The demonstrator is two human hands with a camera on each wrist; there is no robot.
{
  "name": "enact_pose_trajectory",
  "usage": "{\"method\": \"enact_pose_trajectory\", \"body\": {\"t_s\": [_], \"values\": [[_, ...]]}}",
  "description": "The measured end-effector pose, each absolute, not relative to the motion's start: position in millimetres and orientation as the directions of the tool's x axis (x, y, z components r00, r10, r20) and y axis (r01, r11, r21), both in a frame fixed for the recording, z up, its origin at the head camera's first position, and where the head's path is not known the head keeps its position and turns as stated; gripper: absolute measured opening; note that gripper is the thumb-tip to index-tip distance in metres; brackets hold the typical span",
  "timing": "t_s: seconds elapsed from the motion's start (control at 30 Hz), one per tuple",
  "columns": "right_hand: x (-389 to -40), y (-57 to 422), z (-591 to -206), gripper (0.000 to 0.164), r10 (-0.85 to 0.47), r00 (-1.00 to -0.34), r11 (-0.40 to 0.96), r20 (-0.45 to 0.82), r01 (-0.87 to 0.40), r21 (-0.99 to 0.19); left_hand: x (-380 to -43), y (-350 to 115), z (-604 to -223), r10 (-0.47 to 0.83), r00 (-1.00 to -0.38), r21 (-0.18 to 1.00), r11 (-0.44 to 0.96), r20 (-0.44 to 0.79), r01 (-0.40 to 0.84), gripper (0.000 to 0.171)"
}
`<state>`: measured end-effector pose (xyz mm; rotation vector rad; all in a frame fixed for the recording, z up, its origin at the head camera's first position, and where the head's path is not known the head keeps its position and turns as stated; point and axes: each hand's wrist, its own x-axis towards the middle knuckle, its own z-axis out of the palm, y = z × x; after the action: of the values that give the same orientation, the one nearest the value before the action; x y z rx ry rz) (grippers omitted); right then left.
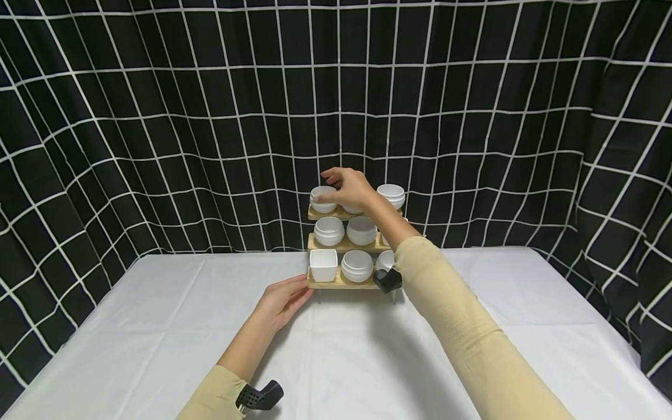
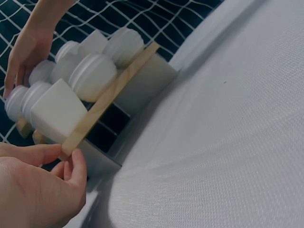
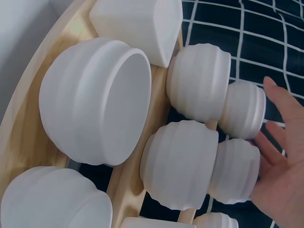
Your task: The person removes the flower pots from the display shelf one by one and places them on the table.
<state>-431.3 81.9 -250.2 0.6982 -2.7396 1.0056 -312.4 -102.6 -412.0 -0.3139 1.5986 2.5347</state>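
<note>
A three-tier stand with wooden shelves (image 1: pixel 346 284) and pale side supports holds several small white bowls. My left hand (image 1: pixel 283 298) pinches the left end of the lowest shelf (image 2: pixel 110 96) between thumb and fingers. My right hand (image 1: pixel 350 185) reaches over the top tier, its fingers loosely bent at the top-left bowl (image 1: pixel 322 207). In the right wrist view that hand lies just beyond the rim of the small ribbed bowl (image 3: pixel 243 109); whether it touches is unclear. A square white bowl (image 1: pixel 323 267) sits at the lowest shelf's left. The right forearm partly hides bowls on the right side.
A white cloth (image 1: pixel 157 326) covers the table around the stand. Behind it hangs a black curtain (image 1: pixel 252 134) with a white grid, also along both sides. Another white bowl (image 1: pixel 391 193) stands at the top tier's right end, close to the right forearm.
</note>
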Motion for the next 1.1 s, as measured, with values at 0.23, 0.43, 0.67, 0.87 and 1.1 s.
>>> {"method": "enact_pose_trajectory", "body": {"t_s": [0.23, 0.43, 0.67, 0.87, 1.1], "values": [[-433.1, 81.0, -249.9, 0.068, -0.393, -0.881, 0.697, 0.265, -0.473, -0.539, -312.7, -102.4, -410.4, -0.005, -0.968, 0.879, -0.422, -0.249, -0.224, 0.041], [-433.8, 81.0, -249.7, 0.069, -0.404, -0.887, 0.735, 0.223, -0.460, -0.498, -314.2, -101.7, -409.8, -0.007, -0.966, 0.875, -0.426, -0.259, -0.232, 0.040], [-435.1, 78.3, -250.8, 0.069, -0.407, -0.897, 0.791, 0.173, -0.441, -0.425, -313.2, -101.1, -411.6, -0.012, -0.966, 0.873, -0.431, -0.258, -0.228, 0.040], [-434.0, 78.5, -250.1, 0.067, -0.400, -0.897, 0.787, 0.186, -0.441, -0.431, -311.7, -100.3, -411.5, -0.001, -0.970, 0.873, -0.435, -0.245, -0.220, 0.041], [-433.5, 80.8, -248.9, 0.064, -0.390, -0.896, 0.727, 0.213, -0.442, -0.526, -309.9, -100.6, -411.8, -0.005, -0.974, 0.882, -0.426, -0.228, -0.204, 0.041]]}}
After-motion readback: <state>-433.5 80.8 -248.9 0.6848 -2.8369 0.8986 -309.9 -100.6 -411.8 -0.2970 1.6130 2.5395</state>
